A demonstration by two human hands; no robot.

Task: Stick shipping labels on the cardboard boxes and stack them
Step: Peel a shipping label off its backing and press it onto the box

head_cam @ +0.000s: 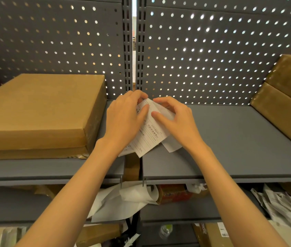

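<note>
Both hands hold one white shipping label (149,134) in the air, just above the gap between two grey metal shelves. Left hand (125,118) has its fingers curled over the top of the paper, with the thumb pressing on the printed side. Right hand (175,118) pinches the top edge with its fingertips, and its thumb lies on the paper too. Part of the label is hidden under both hands. A plain white sheet peeks out behind it, but I cannot tell if it is the backing. The print is small and hard to read.

Down below, near the arms, crumpled white paper (123,200) and a red packet (174,193) sit on a lower shelf, partly hidden.

On the left shelf (52,168) lies a flat brown cardboard box (39,111) with a smooth top, on top of another flat one. On the right shelf (230,139), two more brown boxes (287,97) are stacked, shiny with tape and cut off by the edge of the view.

At the back stands a grey pegboard wall (203,50) full of little round holes with light shining through.
</note>
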